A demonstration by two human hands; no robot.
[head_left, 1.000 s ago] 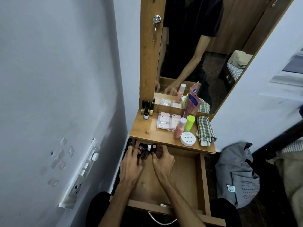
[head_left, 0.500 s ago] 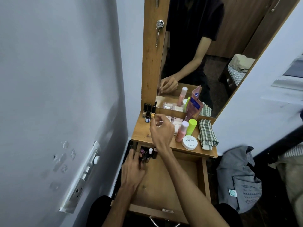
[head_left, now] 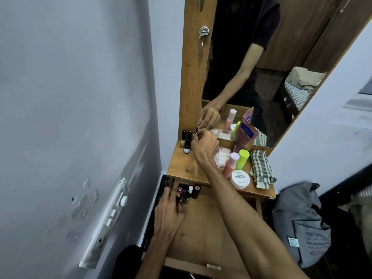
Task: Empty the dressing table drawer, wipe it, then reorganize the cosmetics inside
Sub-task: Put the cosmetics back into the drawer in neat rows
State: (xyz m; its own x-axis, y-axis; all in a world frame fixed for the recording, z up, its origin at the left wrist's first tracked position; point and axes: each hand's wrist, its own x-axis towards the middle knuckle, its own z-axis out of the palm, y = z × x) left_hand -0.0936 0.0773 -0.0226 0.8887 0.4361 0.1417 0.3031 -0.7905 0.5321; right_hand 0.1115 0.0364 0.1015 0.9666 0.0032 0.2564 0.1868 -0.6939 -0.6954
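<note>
The wooden drawer [head_left: 203,234] stands pulled out below the dressing table top [head_left: 181,168]. Several small nail polish bottles [head_left: 191,192] stand clustered in the drawer's back left corner. My left hand [head_left: 169,212] rests in the drawer with its fingers on that cluster. My right hand [head_left: 204,147] reaches over the table top and pinches a small dark-capped bottle [head_left: 196,134] at the back left, beside three other little bottles [head_left: 186,140] by the mirror frame.
On the table top stand a pink bottle [head_left: 231,164], a lime-capped bottle [head_left: 243,159], a white round jar [head_left: 240,179], a pink tube [head_left: 246,130], flat sachets [head_left: 222,156] and a folded checked cloth [head_left: 261,168]. A grey bag [head_left: 302,222] lies at the right; the wall is close on the left.
My right hand left the drawer's bottle cluster, rose over the table top and closed on a small bottle at the back left. My left hand stayed at the cluster.
</note>
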